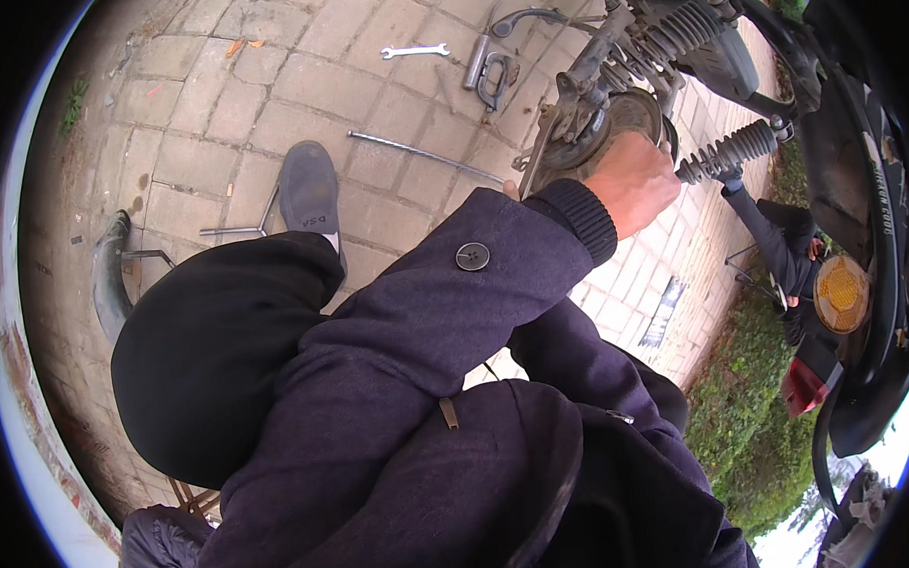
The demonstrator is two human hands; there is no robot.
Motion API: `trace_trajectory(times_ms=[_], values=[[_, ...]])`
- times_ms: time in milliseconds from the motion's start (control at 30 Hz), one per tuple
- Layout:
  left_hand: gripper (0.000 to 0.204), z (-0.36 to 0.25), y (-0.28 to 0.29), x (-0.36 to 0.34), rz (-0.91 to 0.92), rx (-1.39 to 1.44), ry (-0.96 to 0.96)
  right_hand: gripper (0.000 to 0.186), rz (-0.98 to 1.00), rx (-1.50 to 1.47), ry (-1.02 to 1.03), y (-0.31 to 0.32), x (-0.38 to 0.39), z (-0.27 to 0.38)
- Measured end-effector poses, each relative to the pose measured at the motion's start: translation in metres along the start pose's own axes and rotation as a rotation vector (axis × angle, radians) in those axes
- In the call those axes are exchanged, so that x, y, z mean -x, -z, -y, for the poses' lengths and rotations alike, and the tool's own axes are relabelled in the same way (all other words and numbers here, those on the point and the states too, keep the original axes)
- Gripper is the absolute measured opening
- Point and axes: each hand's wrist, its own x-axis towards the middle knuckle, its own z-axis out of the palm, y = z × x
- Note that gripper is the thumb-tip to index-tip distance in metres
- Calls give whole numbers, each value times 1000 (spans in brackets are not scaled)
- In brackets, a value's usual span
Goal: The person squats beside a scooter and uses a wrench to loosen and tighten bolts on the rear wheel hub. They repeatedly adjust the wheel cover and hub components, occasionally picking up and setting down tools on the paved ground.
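My left arm, in a dark sleeve with a button, reaches across to a motorbike's wheel hub [619, 123]. My left hand [633, 183] is closed beside the hub, next to the lower end of a coil-spring shock absorber [730, 154]. Its back faces up, and whatever the fingers hold is hidden. Under that sleeve passes my right arm. Of my right hand [511, 190] only a fingertip shows past the left sleeve, near the end of a long thin metal rod [425, 157] on the paving.
An open-end wrench [414, 51] and a grey cylindrical part [477, 63] lie on the brick paving. A dark curved pipe [112, 276] is at far left. My shoe [309, 189] stands near the rod. Beyond the motorbike is another person [773, 238], by a hedge [745, 434].
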Motion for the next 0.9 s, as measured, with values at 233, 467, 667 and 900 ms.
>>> trace_trajectory(times_ms=[233,467,667,900], values=[[16,0,2,5,24,24,7,38,-76,332,-59,-45,-59,-41],[16,1,-3,1,31,-16,-10,36,23,488,171,-26,-8,-71],[44,3,6,-7,329,-61,-5,35,243,542,776,17,73,-106],[60,-3,15,-7,459,-50,37,34,518,698,293,124,111,-59]])
